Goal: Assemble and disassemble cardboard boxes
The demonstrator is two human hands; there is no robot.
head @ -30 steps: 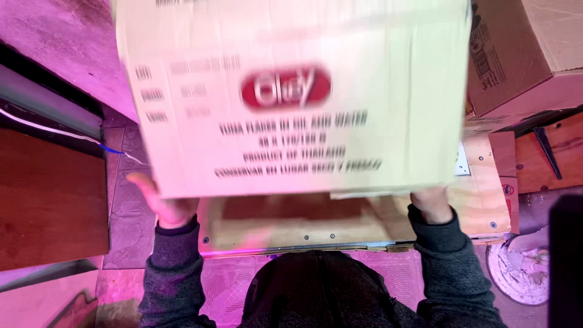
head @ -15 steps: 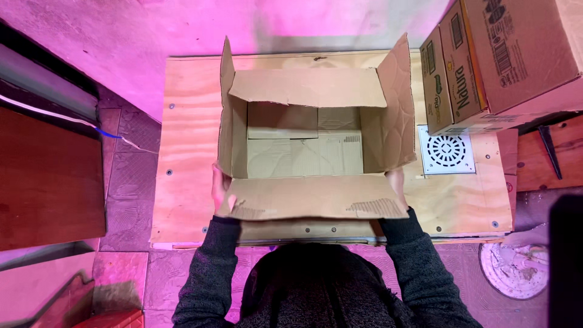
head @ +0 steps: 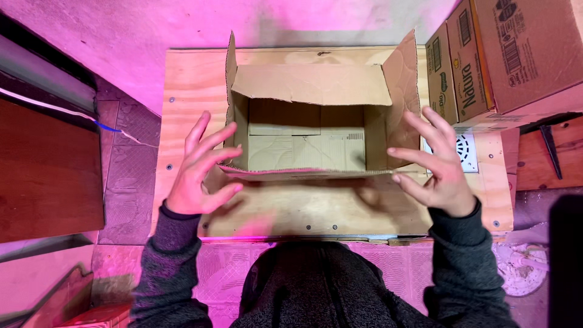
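Note:
An empty brown cardboard box [head: 310,97] stands open on a plywood board [head: 188,79], its four flaps up or spread. My left hand [head: 197,167] hovers just left of the box's near left corner, fingers spread, holding nothing. My right hand [head: 434,164] hovers at the near right corner beside the right flap, fingers spread too, also holding nothing. Both hands are off the near flap, which stands almost upright. The box's inside shows only its folded bottom panels.
Stacked closed cardboard cartons [head: 510,54] sit at the board's right edge. A white square drain grate [head: 464,152] lies beside the box, partly behind my right hand. A dark wooden panel [head: 42,176] and a white cable [head: 61,109] are at left. A round white object [head: 522,273] lies on the floor at right.
A second ago I held the box up close to the camera. It then came down onto the board with my hands on its near flap. Both hands have now let go and opened.

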